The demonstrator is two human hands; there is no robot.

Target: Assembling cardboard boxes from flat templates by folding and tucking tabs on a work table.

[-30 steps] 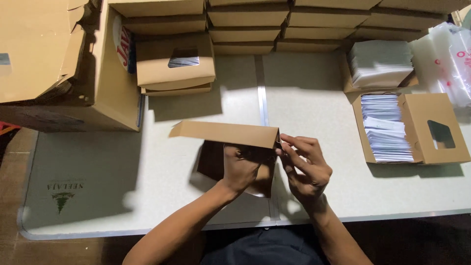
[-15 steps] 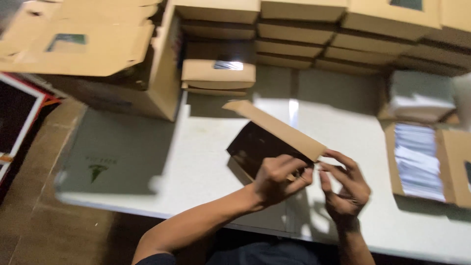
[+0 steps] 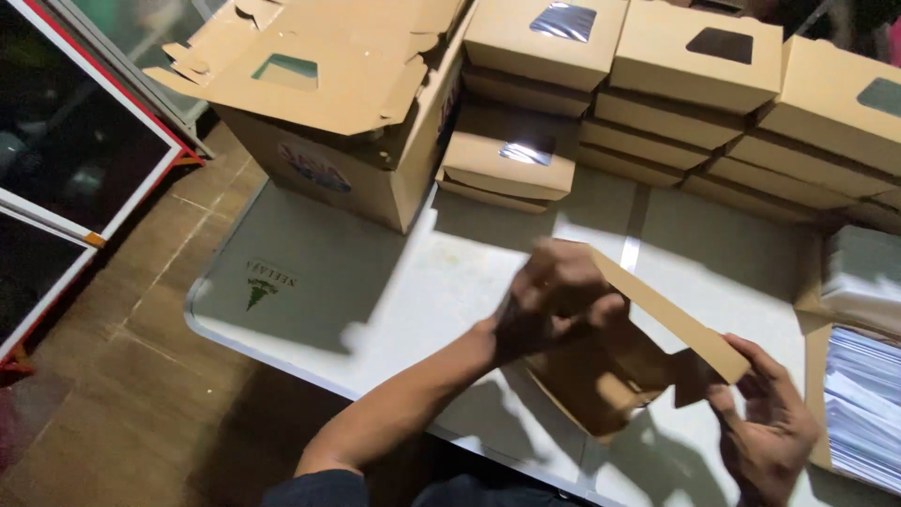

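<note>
We hold a half-folded brown cardboard box [image 3: 619,371] just above the white bench [image 3: 375,282], our left hand [image 3: 549,305] closed over its upper flap, blurred, and our right hand [image 3: 765,432] half open, fingertips pinching the flap's far end. The thin card looks light and stiff along its creases yet easy to crush, so we judge it best gripped at the folded edges. A large open carton [image 3: 347,141] topped with flat blanks stands at the bench's left, finished window boxes [image 3: 713,84] are stacked along the back, white paper stacks [image 3: 863,394] sit at right, and wood-look flooring [image 3: 103,376] lies below.
</note>
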